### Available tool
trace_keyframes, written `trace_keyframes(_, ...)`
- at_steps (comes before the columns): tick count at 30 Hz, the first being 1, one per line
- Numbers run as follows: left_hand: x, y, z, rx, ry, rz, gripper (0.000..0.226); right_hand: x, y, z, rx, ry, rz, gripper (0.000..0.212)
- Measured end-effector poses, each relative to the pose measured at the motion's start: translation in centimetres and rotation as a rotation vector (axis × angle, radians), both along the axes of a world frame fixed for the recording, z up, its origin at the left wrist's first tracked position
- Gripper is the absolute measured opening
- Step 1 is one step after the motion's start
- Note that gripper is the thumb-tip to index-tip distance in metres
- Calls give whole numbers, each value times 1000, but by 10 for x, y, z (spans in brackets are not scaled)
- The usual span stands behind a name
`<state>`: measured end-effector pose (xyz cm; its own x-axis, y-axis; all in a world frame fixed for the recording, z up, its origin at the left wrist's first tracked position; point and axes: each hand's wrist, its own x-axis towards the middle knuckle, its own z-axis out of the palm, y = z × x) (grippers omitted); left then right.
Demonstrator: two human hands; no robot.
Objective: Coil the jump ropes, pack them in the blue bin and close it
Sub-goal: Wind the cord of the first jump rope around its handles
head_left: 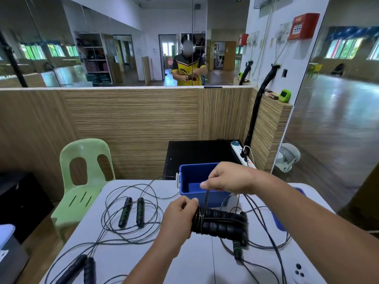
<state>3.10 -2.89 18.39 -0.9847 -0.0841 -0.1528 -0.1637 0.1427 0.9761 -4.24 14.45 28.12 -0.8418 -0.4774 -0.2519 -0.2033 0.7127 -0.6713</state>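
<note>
Standing off the left edge of the white table (143, 257), a pale green plastic chair (82, 181). Lying loose left of centre, a jump rope (132, 212) with green-banded handles side by side, its line in slack loops; another black pair (82, 267) at the near-left edge. Left hand (178, 218) curled round one end of two black foam handles (221, 225), cord (206, 199) wound over them. Right hand (227, 179) above, pinching that cord taut. Blue bin (190, 177) just behind, open, upright. Blue lid (277, 220) at far right, partly hidden by the forearm.
</note>
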Motion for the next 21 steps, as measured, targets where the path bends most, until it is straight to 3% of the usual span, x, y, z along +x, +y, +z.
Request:
trace_keyframes(5, -3, -5, -1, -7, 12, 105, 33, 36, -9, -15, -180, -84, -210, 38)
trace_keyframes(10, -6, -4, -6, 15, -5, 204, 38, 80, -19, -35, -382, -227, -271, 24)
trace_keyframes(15, -7, 0, -4, 49, 8, 232, 33, 110, -28, -68, -536, -299, -291, 25)
trace_keyframes(21, 0, 6, 4, 97, -1, 212, 30, 122, -29, -103, -557, -313, -271, 38)
